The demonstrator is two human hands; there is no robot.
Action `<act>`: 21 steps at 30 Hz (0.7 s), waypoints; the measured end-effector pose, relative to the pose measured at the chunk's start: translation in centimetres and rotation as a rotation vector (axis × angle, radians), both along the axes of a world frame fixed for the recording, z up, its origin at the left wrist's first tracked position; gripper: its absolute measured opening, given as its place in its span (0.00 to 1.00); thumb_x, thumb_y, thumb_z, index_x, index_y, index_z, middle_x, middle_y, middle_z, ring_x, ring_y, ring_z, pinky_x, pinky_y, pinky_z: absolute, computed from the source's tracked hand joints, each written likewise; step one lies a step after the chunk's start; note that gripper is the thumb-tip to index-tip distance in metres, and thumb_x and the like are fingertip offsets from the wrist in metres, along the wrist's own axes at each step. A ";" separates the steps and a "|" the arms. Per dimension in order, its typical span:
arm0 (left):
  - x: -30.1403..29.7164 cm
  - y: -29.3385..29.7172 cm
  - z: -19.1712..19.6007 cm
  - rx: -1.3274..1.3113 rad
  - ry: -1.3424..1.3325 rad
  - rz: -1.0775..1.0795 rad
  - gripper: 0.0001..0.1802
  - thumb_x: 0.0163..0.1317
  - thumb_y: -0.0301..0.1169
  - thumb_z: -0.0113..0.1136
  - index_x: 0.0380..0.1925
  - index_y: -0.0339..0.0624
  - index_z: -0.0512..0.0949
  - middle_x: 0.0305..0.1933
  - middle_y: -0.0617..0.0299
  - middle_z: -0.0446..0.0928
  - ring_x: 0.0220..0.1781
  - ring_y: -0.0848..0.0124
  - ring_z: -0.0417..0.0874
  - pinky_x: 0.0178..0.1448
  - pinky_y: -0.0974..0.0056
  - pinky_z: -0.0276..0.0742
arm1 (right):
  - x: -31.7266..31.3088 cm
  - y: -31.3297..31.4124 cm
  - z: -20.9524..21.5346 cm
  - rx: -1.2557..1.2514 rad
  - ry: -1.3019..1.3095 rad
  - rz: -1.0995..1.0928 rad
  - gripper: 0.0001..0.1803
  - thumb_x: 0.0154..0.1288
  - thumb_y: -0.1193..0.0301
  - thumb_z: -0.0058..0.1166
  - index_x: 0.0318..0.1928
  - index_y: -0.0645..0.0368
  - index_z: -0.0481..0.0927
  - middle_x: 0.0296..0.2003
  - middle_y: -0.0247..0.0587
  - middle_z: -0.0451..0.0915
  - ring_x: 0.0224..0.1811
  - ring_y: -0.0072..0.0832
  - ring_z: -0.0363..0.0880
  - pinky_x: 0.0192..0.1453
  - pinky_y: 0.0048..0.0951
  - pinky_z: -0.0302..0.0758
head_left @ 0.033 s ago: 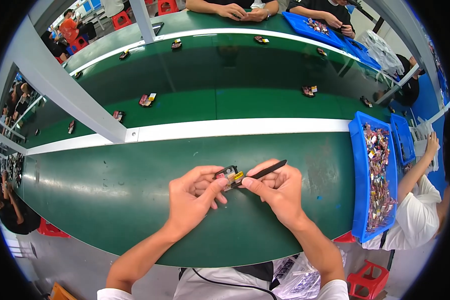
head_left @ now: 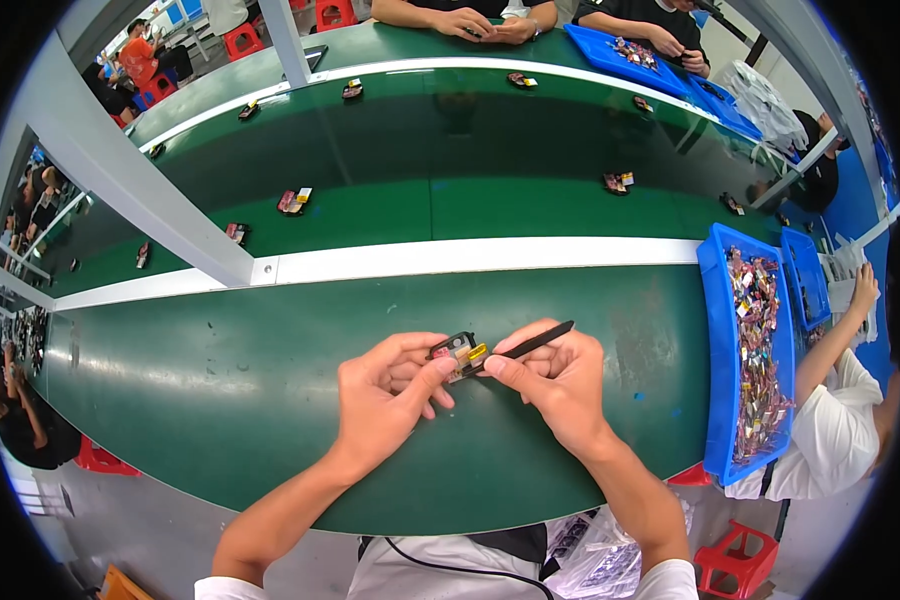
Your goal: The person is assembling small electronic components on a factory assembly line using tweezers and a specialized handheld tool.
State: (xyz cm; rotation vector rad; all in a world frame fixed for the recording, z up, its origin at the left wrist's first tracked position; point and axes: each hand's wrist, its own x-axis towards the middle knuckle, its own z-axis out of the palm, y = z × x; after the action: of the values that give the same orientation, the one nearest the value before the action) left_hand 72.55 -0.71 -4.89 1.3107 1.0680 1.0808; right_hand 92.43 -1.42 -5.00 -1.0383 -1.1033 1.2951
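Over the green worktop [head_left: 260, 400], my left hand [head_left: 385, 392] pinches a small black plastic housing [head_left: 459, 342] by its left side. Inside it sit coloured electronic parts and a yellow-marked piece [head_left: 476, 354]. My right hand [head_left: 558, 382] is closed around a slim black stick-like tool [head_left: 538, 340], its wide end pointing up and to the right. The tool's lower end meets the housing's right edge, close to the yellow piece; my right thumb partly covers that tip. Whether the tip is pressing on anything is too small to tell.
A blue bin [head_left: 715, 350] full of small wired parts stands on the right. Beyond a white rail [head_left: 490, 252], several similar housings lie on the green belt [head_left: 370, 210]. A grey post [head_left: 140, 180] slants up at the left. Co-workers sit opposite and at both sides.
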 end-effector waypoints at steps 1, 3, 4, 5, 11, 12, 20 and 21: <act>0.0 0.0 0.0 0.005 0.003 0.001 0.13 0.69 0.22 0.61 0.50 0.24 0.78 0.35 0.49 0.85 0.27 0.68 0.87 0.24 0.70 0.80 | 0.1 0.0 -0.1 -0.010 0.008 0.004 0.07 0.63 0.82 0.66 0.41 0.69 0.82 0.31 0.41 0.87 0.22 0.04 0.69 0.22 0.11 0.59; 0.0 0.0 -0.1 0.010 0.006 0.003 0.13 0.69 0.22 0.61 0.50 0.24 0.78 0.35 0.50 0.85 0.27 0.68 0.87 0.24 0.70 0.80 | 0.1 0.0 -0.3 -0.002 -0.003 0.008 0.07 0.63 0.82 0.66 0.40 0.68 0.82 0.31 0.40 0.87 0.22 0.04 0.68 0.21 0.12 0.59; -0.1 0.0 -0.1 -0.019 -0.014 0.006 0.13 0.69 0.23 0.62 0.50 0.26 0.79 0.34 0.52 0.85 0.27 0.70 0.87 0.25 0.71 0.79 | 0.2 0.0 -0.4 0.003 -0.014 0.012 0.07 0.63 0.82 0.66 0.40 0.68 0.82 0.31 0.40 0.87 0.21 0.04 0.67 0.21 0.12 0.58; -0.1 0.0 -0.1 -0.047 -0.033 0.009 0.13 0.68 0.25 0.64 0.49 0.28 0.80 0.34 0.54 0.85 0.28 0.72 0.87 0.25 0.73 0.77 | 0.2 0.0 -0.4 0.003 -0.014 0.014 0.07 0.63 0.82 0.66 0.40 0.68 0.82 0.31 0.40 0.87 0.21 0.04 0.67 0.21 0.12 0.58; -0.7 0.7 -0.1 -0.182 -0.132 -0.088 0.15 0.70 0.28 0.63 0.50 0.26 0.80 0.35 0.51 0.85 0.26 0.70 0.86 0.24 0.71 0.78 | 0.3 0.0 -0.8 0.104 -0.033 0.014 0.06 0.62 0.83 0.67 0.38 0.67 0.83 0.27 0.32 0.83 0.19 0.04 0.62 0.21 0.14 0.54; -0.8 0.8 -0.1 -0.181 -0.133 -0.086 0.15 0.70 0.28 0.63 0.50 0.26 0.80 0.35 0.51 0.85 0.26 0.70 0.86 0.24 0.71 0.78 | 0.2 0.0 -0.8 0.128 -0.041 0.012 0.06 0.61 0.83 0.67 0.38 0.66 0.84 0.27 0.31 0.82 0.19 0.04 0.63 0.21 0.14 0.54; -0.8 0.9 -0.3 -0.224 -0.146 -0.125 0.15 0.70 0.28 0.62 0.50 0.26 0.80 0.38 0.49 0.85 0.30 0.65 0.89 0.26 0.70 0.80 | 0.1 -0.2 -1.1 0.260 -0.096 -0.015 0.06 0.60 0.84 0.68 0.37 0.67 0.84 0.27 0.33 0.82 0.18 0.06 0.63 0.20 0.14 0.55; -0.8 0.8 -0.3 -0.224 -0.146 -0.124 0.15 0.70 0.28 0.62 0.50 0.26 0.80 0.38 0.49 0.85 0.30 0.65 0.89 0.26 0.70 0.80 | 0.1 -0.2 -1.2 0.270 -0.111 -0.022 0.06 0.59 0.84 0.68 0.36 0.67 0.84 0.28 0.34 0.83 0.17 0.06 0.64 0.20 0.15 0.55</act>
State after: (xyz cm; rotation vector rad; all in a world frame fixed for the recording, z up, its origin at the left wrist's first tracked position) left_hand 71.74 0.14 -5.17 1.0873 0.9562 0.9214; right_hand 92.56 -1.65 -6.16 -0.9244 -1.3073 1.0461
